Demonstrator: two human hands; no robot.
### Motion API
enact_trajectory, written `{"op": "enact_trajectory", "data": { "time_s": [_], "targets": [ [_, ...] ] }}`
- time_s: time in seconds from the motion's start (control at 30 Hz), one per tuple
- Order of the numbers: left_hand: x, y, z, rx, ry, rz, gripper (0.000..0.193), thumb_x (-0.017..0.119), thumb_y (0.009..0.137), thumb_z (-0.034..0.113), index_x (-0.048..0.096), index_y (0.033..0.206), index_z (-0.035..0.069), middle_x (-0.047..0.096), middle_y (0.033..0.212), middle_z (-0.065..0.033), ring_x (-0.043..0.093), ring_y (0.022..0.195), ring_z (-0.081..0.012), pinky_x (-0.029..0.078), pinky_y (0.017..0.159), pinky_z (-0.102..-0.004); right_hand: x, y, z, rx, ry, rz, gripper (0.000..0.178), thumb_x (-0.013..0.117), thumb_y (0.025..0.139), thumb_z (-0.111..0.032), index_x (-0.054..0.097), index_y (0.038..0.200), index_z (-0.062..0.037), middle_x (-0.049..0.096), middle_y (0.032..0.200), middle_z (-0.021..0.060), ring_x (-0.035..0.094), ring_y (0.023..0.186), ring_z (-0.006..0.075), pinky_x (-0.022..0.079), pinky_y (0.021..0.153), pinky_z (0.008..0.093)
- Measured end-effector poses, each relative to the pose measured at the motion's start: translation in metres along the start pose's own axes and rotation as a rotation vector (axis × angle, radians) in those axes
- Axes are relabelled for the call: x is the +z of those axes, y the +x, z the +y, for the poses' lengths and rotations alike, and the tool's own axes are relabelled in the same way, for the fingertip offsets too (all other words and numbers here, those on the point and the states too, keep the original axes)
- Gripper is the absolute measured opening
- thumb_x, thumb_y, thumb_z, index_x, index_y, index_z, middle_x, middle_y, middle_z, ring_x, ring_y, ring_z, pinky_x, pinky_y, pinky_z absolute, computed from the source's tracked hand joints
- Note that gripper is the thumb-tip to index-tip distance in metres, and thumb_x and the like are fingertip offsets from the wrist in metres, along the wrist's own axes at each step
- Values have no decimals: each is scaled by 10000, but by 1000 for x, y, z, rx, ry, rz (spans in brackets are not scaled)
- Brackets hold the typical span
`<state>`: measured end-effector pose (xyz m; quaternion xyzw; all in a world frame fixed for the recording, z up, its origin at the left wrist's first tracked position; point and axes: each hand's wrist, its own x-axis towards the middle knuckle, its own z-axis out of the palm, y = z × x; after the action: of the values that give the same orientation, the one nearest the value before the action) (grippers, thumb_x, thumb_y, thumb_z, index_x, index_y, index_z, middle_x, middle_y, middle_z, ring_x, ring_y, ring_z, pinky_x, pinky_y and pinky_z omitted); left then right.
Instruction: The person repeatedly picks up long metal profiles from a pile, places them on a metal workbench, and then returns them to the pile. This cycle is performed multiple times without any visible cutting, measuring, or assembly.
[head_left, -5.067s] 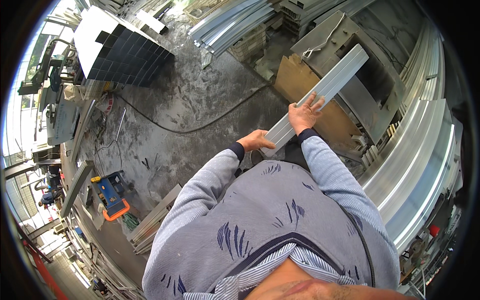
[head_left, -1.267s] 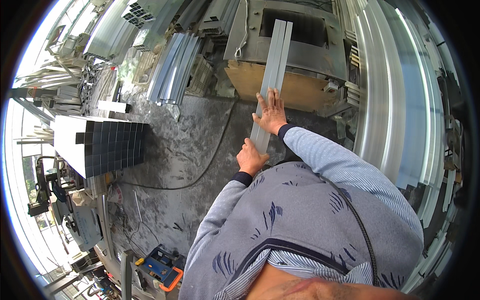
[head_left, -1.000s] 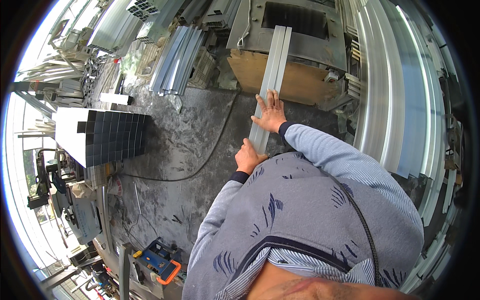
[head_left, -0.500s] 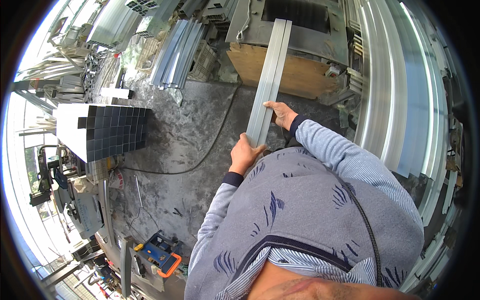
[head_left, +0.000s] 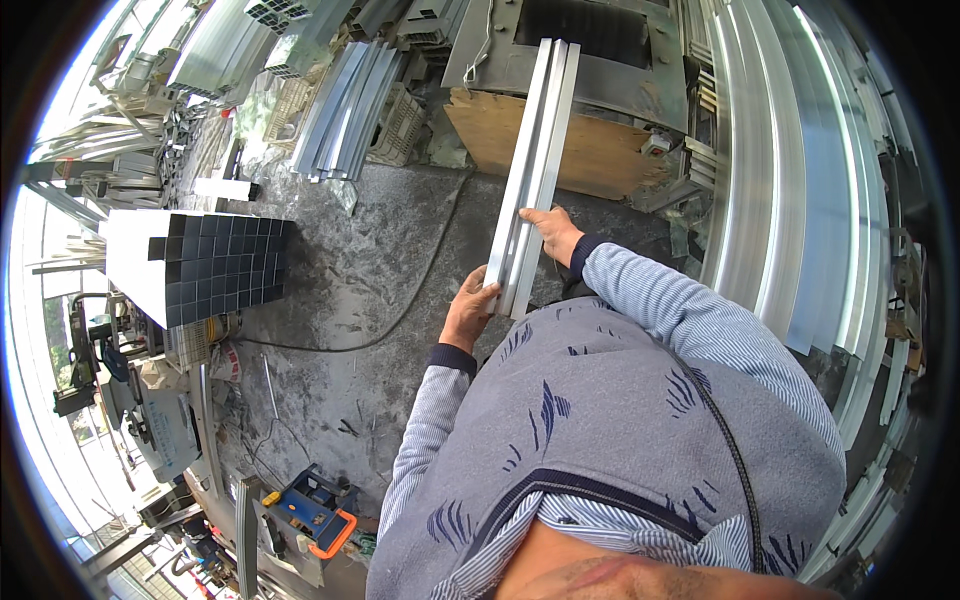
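A long silver metal profile (head_left: 550, 150) extends away from my waist, with a deep groove running along its upper side. Whether it is one piece or two laid side by side, I cannot tell. My left hand (head_left: 468, 312) grips its near end from the left, thumb on top. Farther up, my right hand (head_left: 556, 234) is closed on the right edge, its thumb over the top; the fingers beneath are hidden. The profile's far end overlaps the dark opening of a metal-topped bench (head_left: 490, 75) with a wooden front.
Left, a stack of dark-ended square tubes (head_left: 225, 265) stands. Long metal profiles (head_left: 775, 200) line the right side; more bars (head_left: 345, 110) lean at the back. A black cable (head_left: 425, 265) crosses the concrete floor. A blue tool tray (head_left: 308, 510) with an orange handle sits lower left.
The profile has turned in my hands, so a groove now shows where its upper face looked flatter. My left hand has shifted slightly left, and its thumb has moved in along the near end.
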<state>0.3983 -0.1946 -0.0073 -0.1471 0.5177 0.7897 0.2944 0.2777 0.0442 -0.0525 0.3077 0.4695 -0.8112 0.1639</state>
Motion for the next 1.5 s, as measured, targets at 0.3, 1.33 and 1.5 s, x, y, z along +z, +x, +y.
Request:
{"op": "enact_trajectory", "data": {
  "time_s": [0.3, 1.33, 1.5],
  "targets": [
    [-6, 17, -1, -242, 54, -88, 520, 794, 1058, 400, 667, 1402, 32, 753, 1166, -100, 735, 1016, -236, 638, 904, -437, -7, -17, -7, -97, -275, 55, 557, 754, 934, -94, 524, 1392, 125, 715, 1240, 278, 746, 1121, 352, 621, 945, 477],
    [29, 2, -10, -337, 295, -138, 480, 914, 941, 190, 716, 1319, -30, 779, 1121, -67, 736, 956, -157, 616, 841, -340, 41, -45, -13, -608, -1392, 308, 1209, 883, 813, -371, 192, 1689, 96, 167, 1636, 397, 332, 1494, 589, 331, 1291, 579],
    [26, 25, -3, -358, 241, -94, 437, 912, 921, 163, 739, 1286, -4, 783, 1101, -46, 727, 916, -141, 603, 804, -324, 35, -21, -15, -712, -1372, 282, 1111, 841, 873, -349, 233, 1665, 139, 92, 1672, 459, 262, 1530, 621, 276, 1316, 598]
  ]
}}
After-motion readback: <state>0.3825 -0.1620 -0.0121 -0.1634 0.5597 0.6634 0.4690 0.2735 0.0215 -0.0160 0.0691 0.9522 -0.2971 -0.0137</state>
